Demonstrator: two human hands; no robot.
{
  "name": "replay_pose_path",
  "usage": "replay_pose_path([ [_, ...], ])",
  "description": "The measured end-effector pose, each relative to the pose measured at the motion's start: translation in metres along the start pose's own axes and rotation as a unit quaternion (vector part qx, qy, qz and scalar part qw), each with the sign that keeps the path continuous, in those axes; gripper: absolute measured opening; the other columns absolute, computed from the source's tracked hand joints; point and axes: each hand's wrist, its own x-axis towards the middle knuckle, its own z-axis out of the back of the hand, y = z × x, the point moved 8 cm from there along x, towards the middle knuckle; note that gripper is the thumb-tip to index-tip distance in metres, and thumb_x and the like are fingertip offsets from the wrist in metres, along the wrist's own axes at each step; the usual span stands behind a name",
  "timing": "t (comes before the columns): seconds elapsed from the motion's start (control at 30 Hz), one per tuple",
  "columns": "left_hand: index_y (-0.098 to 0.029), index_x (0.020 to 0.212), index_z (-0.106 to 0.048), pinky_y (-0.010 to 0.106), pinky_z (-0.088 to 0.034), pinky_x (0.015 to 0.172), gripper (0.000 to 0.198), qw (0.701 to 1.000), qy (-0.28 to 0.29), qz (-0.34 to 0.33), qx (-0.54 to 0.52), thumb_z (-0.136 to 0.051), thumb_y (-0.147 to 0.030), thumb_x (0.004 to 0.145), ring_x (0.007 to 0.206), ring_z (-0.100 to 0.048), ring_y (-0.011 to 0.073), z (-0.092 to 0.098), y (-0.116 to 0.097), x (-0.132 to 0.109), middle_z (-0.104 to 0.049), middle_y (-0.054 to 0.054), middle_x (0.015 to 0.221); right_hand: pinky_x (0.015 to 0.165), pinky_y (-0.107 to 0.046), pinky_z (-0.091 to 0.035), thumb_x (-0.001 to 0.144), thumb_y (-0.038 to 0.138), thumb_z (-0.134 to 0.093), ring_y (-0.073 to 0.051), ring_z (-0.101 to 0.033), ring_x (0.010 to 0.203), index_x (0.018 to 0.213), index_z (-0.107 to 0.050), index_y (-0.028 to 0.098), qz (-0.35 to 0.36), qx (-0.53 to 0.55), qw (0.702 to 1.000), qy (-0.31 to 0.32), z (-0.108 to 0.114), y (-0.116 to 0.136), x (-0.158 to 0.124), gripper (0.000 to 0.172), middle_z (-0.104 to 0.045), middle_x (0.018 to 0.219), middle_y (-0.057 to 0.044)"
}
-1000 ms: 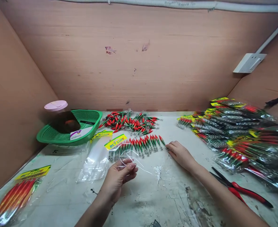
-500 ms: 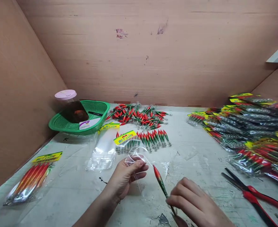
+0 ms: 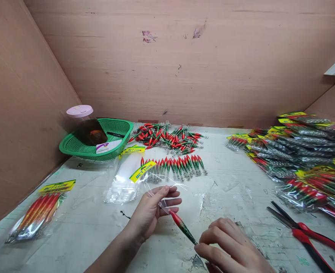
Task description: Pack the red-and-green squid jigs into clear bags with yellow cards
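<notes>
My left hand [image 3: 156,206] is closed on a clear plastic bag with a yellow "BCT LURE" header [image 3: 143,171], its open end towards me. Pinched at its hook end in my right hand [image 3: 230,242] is a red and green fishing lure [image 3: 183,226]. The lure slants up to the left, its red nose at the mouth of the bag; whether the nose is inside, I cannot tell. Just beyond my left hand lies a row of similar lures [image 3: 180,167], side by side. A stack of flat header bags [image 3: 124,178] lies to its left.
A heap of loose lures [image 3: 167,138] lies at the back. At left are a green basket [image 3: 110,153] with a pink-lidded cup [image 3: 86,129] and a filled lure bag [image 3: 39,212]. Filled bags [image 3: 292,151] pile up at right, with red-handled pliers [image 3: 304,231] in front.
The lure in my right hand has moved left, its nose reaching the bag's mouth. The bag has swung slightly left and down in my left hand.
</notes>
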Motion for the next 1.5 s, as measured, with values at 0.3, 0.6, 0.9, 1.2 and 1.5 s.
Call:
replay_pose_path([
  [0.3, -0.010, 0.089, -0.073, 0.028, -0.058, 0.065, 0.023, 0.998, -0.014, 0.042, -0.045, -0.062, -0.030, 0.084, 0.075, -0.070, 0.0189, -0.001, 0.005, -0.001, -0.074, 0.013, 0.095, 0.069, -0.030, -0.050, 0.085, 0.011, -0.052, -0.019, -0.062, 0.077, 0.109, -0.062, 0.020, -0.035, -0.027, 0.997, -0.070, 0.015, -0.017, -0.020, 0.028, -0.070, 0.089, -0.008],
  [0.6, -0.009, 0.089, -0.073, 0.030, -0.059, 0.067, 0.024, 0.998, 0.003, 0.044, -0.051, -0.062, -0.030, 0.085, 0.080, -0.071, 0.0217, -0.008, 0.007, -0.005, -0.073, 0.014, 0.097, 0.068, -0.028, -0.052, 0.086, 0.007, -0.047, -0.017, -0.063, 0.077, 0.108, -0.062, 0.017, -0.074, -0.022, 0.986, -0.146, 0.021, -0.017, -0.017, 0.028, -0.067, 0.091, -0.011],
  [0.9, -0.010, 0.090, -0.073, 0.030, -0.058, 0.071, 0.022, 0.994, 0.011, 0.035, -0.103, -0.059, -0.027, 0.087, 0.086, -0.071, 0.0241, -0.010, 0.003, -0.006, -0.074, 0.012, 0.097, 0.074, -0.021, -0.055, 0.083, 0.013, -0.058, -0.015, -0.068, 0.083, 0.112, -0.062, 0.020, -0.171, -0.028, 0.968, -0.180, 0.040, -0.035, -0.029, 0.030, -0.067, 0.096, -0.006],
  [1.2, -0.013, 0.102, -0.072, 0.030, -0.054, 0.082, 0.030, 0.985, 0.119, 0.029, -0.119, -0.071, -0.032, 0.078, 0.098, -0.068, 0.0230, -0.032, 0.018, -0.012, -0.073, 0.012, 0.106, 0.066, -0.028, -0.051, 0.086, 0.012, -0.058, -0.016, -0.060, 0.078, 0.107, -0.060, 0.020, -0.206, 0.052, 0.951, -0.223, 0.012, -0.035, -0.002, 0.023, -0.068, 0.088, -0.004],
  [1.5, -0.016, 0.122, -0.061, 0.036, -0.055, 0.079, 0.045, 0.983, 0.105, 0.038, -0.144, -0.063, -0.039, 0.083, 0.086, -0.071, 0.0231, -0.033, 0.021, -0.016, -0.073, 0.014, 0.103, 0.082, -0.039, -0.043, 0.083, 0.006, -0.059, -0.022, -0.057, 0.095, 0.106, -0.061, 0.023, -0.173, -0.002, 0.951, -0.256, 0.003, -0.031, -0.002, 0.028, -0.072, 0.100, -0.002],
])
